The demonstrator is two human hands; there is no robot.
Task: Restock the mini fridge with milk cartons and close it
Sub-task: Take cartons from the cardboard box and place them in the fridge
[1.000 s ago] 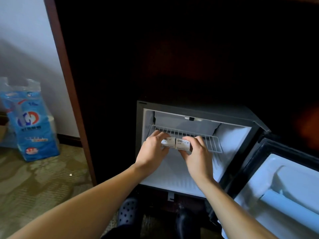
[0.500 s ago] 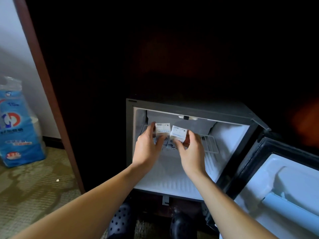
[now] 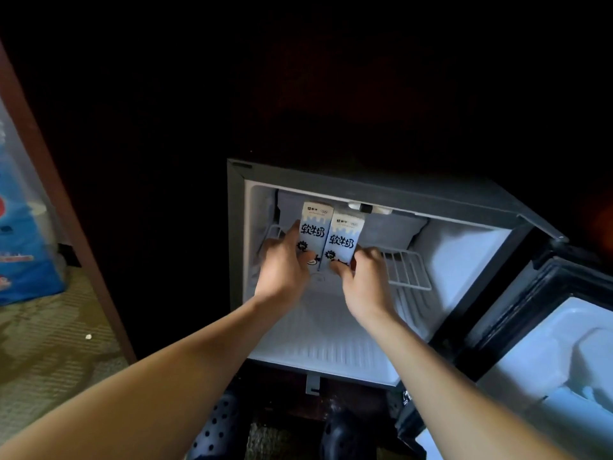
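Milk cartons (image 3: 312, 232), two slim printed card boxes, stand upright and touching. The fingers (image 3: 293, 232) of the left hand (image 3: 282, 270) curl round the foot of one, and the right hand (image 3: 365, 280) pinches the foot of the other. The hands hide whether the bases rest on the wire shelf (image 3: 408, 270), upper left in the mini fridge (image 3: 381, 190). I'd slide both back together, bases flat across the bars, and let go gently, since light card on thin smooth wire may tip. The white liner looks hard and ribbed. The door (image 3: 564, 353) hangs wide open at the right.
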